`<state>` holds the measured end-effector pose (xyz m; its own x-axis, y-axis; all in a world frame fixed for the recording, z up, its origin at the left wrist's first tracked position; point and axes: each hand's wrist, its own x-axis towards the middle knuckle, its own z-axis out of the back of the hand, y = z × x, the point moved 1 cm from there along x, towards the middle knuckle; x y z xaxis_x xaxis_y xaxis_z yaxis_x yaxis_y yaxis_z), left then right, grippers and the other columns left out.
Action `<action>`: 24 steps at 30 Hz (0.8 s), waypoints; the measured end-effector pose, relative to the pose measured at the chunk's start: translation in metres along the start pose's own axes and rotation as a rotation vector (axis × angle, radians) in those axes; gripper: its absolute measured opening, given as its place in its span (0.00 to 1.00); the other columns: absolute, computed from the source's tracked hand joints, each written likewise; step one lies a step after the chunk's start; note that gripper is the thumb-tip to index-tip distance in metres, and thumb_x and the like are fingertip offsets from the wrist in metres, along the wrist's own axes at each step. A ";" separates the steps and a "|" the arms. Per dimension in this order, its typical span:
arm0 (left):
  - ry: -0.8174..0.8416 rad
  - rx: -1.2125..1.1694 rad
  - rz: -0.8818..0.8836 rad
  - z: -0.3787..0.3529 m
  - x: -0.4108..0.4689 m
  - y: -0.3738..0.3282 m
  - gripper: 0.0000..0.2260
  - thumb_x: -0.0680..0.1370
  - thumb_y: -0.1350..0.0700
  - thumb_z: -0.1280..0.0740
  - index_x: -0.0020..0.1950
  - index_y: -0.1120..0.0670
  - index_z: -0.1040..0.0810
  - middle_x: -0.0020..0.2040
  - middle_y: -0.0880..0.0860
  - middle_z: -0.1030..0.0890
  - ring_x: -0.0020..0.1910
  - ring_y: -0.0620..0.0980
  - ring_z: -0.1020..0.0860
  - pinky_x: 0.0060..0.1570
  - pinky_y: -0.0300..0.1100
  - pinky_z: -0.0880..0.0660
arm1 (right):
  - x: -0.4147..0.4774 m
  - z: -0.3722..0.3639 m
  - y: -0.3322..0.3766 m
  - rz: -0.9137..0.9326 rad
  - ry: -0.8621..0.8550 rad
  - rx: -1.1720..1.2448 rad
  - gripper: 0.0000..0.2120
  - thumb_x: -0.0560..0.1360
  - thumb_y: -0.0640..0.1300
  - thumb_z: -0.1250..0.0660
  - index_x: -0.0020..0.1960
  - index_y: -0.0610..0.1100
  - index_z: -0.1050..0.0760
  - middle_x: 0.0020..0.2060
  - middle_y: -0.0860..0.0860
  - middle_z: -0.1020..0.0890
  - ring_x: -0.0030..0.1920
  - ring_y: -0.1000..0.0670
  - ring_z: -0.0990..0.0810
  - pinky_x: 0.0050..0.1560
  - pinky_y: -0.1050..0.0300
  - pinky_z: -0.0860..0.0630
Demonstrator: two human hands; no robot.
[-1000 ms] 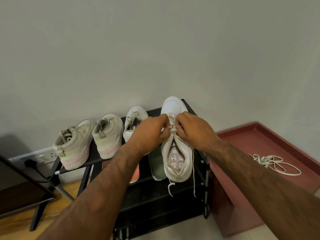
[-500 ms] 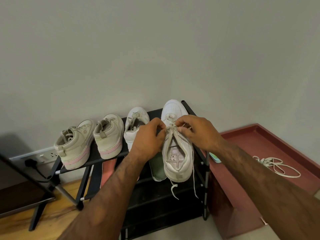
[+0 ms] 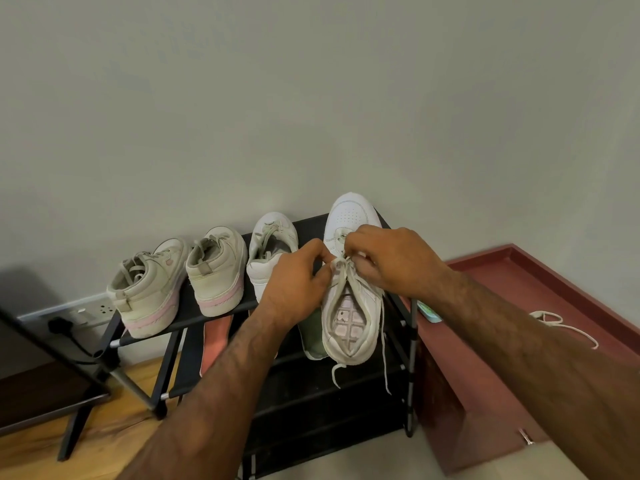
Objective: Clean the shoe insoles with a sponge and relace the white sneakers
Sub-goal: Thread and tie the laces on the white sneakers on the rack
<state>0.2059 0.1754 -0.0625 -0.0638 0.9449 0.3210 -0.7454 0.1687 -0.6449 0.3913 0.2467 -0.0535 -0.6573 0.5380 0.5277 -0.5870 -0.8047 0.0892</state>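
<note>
A loose lace (image 3: 550, 320) is held in the red tray (image 3: 502, 289) right of the rack (image 3: 311, 223). At the right end of the rack's top shelf the sneaker (image 3: 349, 306) is set (toe to the wall). Its lace (image 3: 341, 263) is pinched between the curled fingers of the left hand (image 3: 294, 282) and the right hand (image 3: 391, 261). Three more shoes (image 3: 218, 271) are lined up leftward. A grey wall (image 3: 311, 98) is seen behind the rack, and wooden floor (image 3: 41, 452) below its left.

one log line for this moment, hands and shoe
step: relacing | left hand: pinches lace | right hand: pinches lace | white sneaker: on black rack | lace ends: hanging loose
</note>
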 end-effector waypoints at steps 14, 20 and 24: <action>-0.039 -0.028 0.058 -0.004 0.000 0.005 0.01 0.80 0.49 0.32 0.48 0.44 0.23 0.43 0.50 0.15 0.37 0.54 0.16 0.37 0.57 0.17 | -0.011 -0.018 -0.012 -0.493 -0.050 0.720 0.09 0.76 0.39 0.27 0.49 0.53 0.17 0.44 0.56 0.14 0.46 0.55 0.15 0.57 0.47 0.18; -0.058 0.068 0.011 -0.002 0.005 -0.007 0.05 0.82 0.57 0.35 0.51 0.48 0.20 0.39 0.48 0.18 0.36 0.51 0.19 0.41 0.56 0.18 | -0.009 -0.016 -0.007 -0.450 -0.035 0.603 0.08 0.76 0.43 0.25 0.54 0.52 0.13 0.50 0.57 0.15 0.51 0.56 0.16 0.60 0.49 0.19; -0.011 0.366 -0.081 0.004 0.024 -0.021 0.10 0.84 0.53 0.37 0.61 0.47 0.18 0.46 0.49 0.16 0.43 0.50 0.20 0.48 0.48 0.21 | -0.007 -0.013 -0.007 -0.462 -0.055 0.574 0.07 0.76 0.45 0.24 0.53 0.51 0.13 0.49 0.56 0.15 0.50 0.54 0.17 0.60 0.48 0.20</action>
<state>0.2180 0.1931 -0.0386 -0.0005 0.9290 0.3700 -0.9362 0.1296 -0.3268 0.3936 0.2520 -0.0692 -0.3695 0.8528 0.3690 -0.4488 -0.5115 0.7327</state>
